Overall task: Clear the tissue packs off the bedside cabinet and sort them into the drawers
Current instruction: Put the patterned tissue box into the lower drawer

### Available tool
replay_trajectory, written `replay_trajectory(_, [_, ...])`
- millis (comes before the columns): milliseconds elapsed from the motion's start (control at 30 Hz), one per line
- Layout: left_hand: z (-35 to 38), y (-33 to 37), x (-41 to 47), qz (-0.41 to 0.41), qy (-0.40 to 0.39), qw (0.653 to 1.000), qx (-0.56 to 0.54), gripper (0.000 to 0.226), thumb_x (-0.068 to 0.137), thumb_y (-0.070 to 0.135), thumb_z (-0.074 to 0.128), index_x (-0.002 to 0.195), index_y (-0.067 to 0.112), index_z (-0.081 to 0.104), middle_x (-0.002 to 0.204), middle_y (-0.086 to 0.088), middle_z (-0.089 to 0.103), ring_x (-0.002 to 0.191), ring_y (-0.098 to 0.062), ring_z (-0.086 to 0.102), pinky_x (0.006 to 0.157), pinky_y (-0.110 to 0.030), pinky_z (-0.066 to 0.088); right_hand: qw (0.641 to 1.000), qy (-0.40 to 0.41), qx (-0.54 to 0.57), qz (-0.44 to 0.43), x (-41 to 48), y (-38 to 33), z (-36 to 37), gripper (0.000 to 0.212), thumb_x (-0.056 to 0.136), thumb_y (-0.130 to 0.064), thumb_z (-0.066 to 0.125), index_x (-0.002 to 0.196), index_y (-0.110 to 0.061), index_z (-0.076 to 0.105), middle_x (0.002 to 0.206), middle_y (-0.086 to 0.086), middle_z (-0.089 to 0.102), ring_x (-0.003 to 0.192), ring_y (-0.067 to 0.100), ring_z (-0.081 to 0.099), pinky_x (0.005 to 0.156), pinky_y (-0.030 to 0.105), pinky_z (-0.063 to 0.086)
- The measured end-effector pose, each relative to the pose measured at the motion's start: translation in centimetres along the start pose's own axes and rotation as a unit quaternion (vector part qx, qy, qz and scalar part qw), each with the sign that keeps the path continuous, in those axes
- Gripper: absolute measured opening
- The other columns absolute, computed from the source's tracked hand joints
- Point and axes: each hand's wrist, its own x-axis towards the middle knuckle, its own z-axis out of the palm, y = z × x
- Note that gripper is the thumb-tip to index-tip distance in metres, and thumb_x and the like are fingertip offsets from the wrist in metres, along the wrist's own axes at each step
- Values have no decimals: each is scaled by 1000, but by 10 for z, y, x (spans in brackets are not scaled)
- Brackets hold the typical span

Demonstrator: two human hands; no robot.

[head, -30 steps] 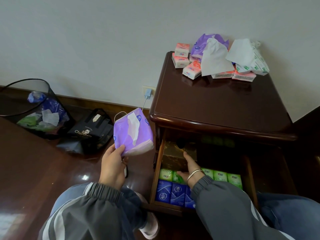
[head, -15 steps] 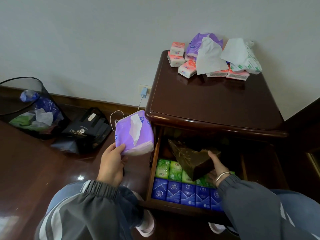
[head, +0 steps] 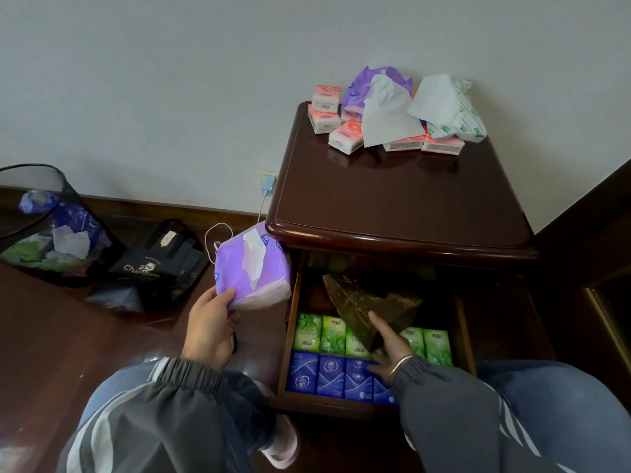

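Head view: soft purple tissue pack [head: 232,271] (white sheet [head: 254,257] poking out)

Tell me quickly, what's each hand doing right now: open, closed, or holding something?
Left hand: holding the purple tissue pack beside the cabinet.
Right hand: holding the dark brown box, tilted up inside the open drawer.

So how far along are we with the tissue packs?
Done: green packs and blue packs fill rows in the drawer. In hand: the left hand holds a purple pack; the right hand tilts a dark box. Left: the pile on the cabinet.
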Motion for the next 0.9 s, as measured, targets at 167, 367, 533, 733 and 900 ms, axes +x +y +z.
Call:
replay_trajectory(167, [0, 0, 0, -4, 11, 1000, 0, 17, 96, 6, 47, 89, 15, 60, 82, 0, 60, 63, -10, 49, 56, -22, 35, 997, 47, 49, -48, 8, 8, 6, 76, 67, -36, 80, 131, -14, 46, 123, 11, 57, 110, 31, 57, 91, 47, 52])
replay_trajectory(367, [-3, -1, 3, -6, 8, 1000, -1, 15, 96, 7, 46, 105, 12, 58, 84, 0, 60, 64, -8, 49, 56, -21, 36, 989, 89, 25, -112, 11, -9, -26, 41, 67, -41, 75, 100, -18, 63, 104, 5, 64, 95, 21, 59, 78, 36, 51])
replay_trajectory(533, [-2, 0, 3, 0, 3, 1000, -8, 15, 95, 6, 47, 102, 12, 59, 78, 2, 59, 48, 0, 53, 41, -12, 40, 988, 62, 0, -139, 25, -26, -31, 29, 69, -40, 77, 87, -18, 68, 101, 8, 69, 97, 24, 64, 87, 41, 54])
replay_trajectory(733, [1, 0, 3, -3, 0, 1000, -4, 18, 95, 5, 46, 86, 16, 58, 74, 2, 57, 53, -4, 48, 54, -20, 36, 968, 75, -113, -210, 45, -32, -21, 32, 75, -46, 71, 84, -15, 72, 86, 3, 70, 87, 21, 66, 82, 36, 54])
replay_trajectory(900, [0, -1, 5, 1, 1, 1000, 8, 18, 95, 7, 47, 84, 16, 58, 74, 2, 56, 59, -8, 46, 57, -22, 35, 954, 58, -160, -247, 54, -37, -20, 28, 82, -48, 63, 84, -21, 69, 93, 4, 68, 92, 20, 62, 89, 37, 49])
